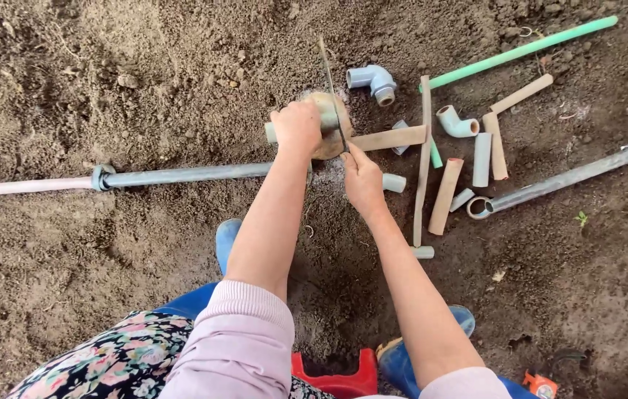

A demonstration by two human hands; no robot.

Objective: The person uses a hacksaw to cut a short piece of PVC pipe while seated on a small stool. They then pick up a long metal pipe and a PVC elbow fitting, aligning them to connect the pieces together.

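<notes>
From the head view, the person squats over bare soil (107, 74). The left hand (297, 125) has its fingers curled shut around a short pipe piece (271, 133), pressing it down on a rounded stone (326, 125) near the middle of the ground. The right hand (362, 179) is closed around the handle end of a thin saw blade (328, 81), which stands across the pipe piece just beside the left hand's fingers, its far end pointing toward the top edge of the soil.

A long grey pipe (188, 175) lies along the ground from the left, joined by a coupling (101, 177) to a pale hose (18, 187) that runs off the left edge.

To the right of the hands lies a scatter of cut pipe lengths (445, 196), some tan and muddy, some grey, close together. Among them are a grey elbow fitting (374, 80) and a second, paler elbow fitting (455, 123). A green pipe (520, 52) slants toward the top right corner, and another grey pipe (572, 176) runs off the right edge.

At the bottom edge are blue boots (227, 240), a red stool (336, 377) and a small orange object (540, 384).
</notes>
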